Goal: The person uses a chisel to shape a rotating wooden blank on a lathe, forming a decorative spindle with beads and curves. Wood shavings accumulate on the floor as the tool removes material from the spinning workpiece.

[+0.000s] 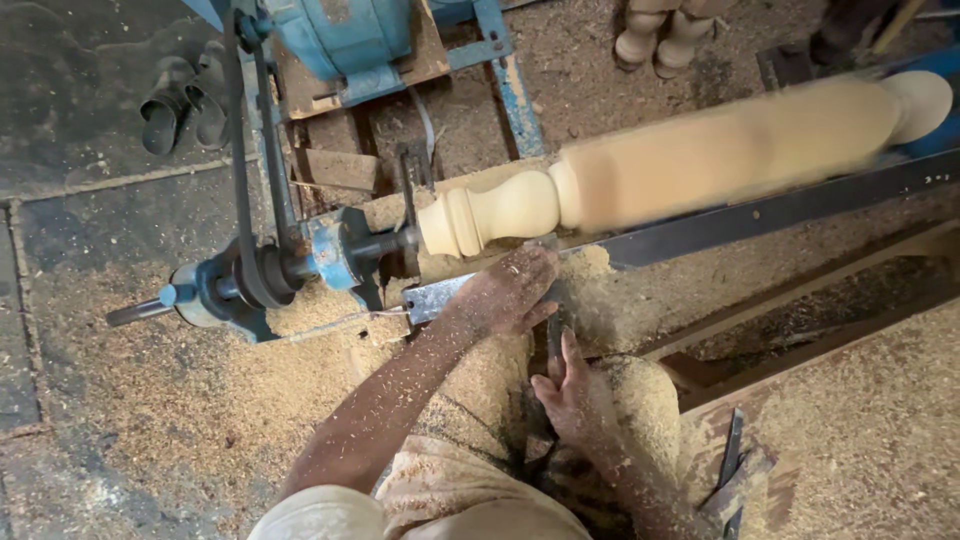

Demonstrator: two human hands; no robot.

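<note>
Pale wood spindle (640, 170) just above left hand (505, 290), right hand (570, 395) gripping chisel (555, 335)

Floor (110, 400): dark concrete slabs with visible joints, buried in pale sawdust (150, 360) across most of the lower left. Bare dark patch at top left, pair of black shoes (185, 100) sitting there. Blue-painted metal frame (500, 60) and wooden boards (340, 165) at top centre. Two turned pale wooden pieces (660, 35) stand on the dusty ground at top. Wooden plank box frame (800, 330) lower right, sawdust-covered. Light even, daylight-like, no hard shadows.
</note>
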